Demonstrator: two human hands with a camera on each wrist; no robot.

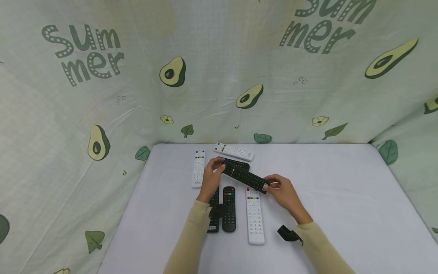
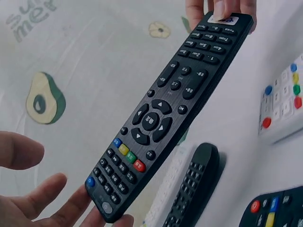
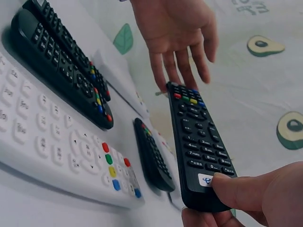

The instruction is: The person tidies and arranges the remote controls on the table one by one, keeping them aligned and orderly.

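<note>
A long black remote control (image 1: 244,176) is held aslant above the table between the two hands. At its lower end my right hand (image 1: 284,193) pinches it, the thumb pressing on a white label beside the number keys and the fingers underneath. My left hand (image 1: 211,179) supports the other end: in the left wrist view its fingertips (image 2: 78,205) touch beneath that end, while the thumb (image 2: 19,150) stands apart from it. Below the raised remote, another black remote (image 3: 152,156) lies on the table, partly covered by it in the head view.
Two more black remotes lie at the front, one (image 1: 229,209) in full view, the other (image 1: 213,224) partly behind my left wrist. White remotes lie to the right (image 1: 255,220), left (image 1: 198,169) and back (image 1: 234,151). A printed cloth (image 1: 212,114) hangs behind the white table (image 1: 342,205).
</note>
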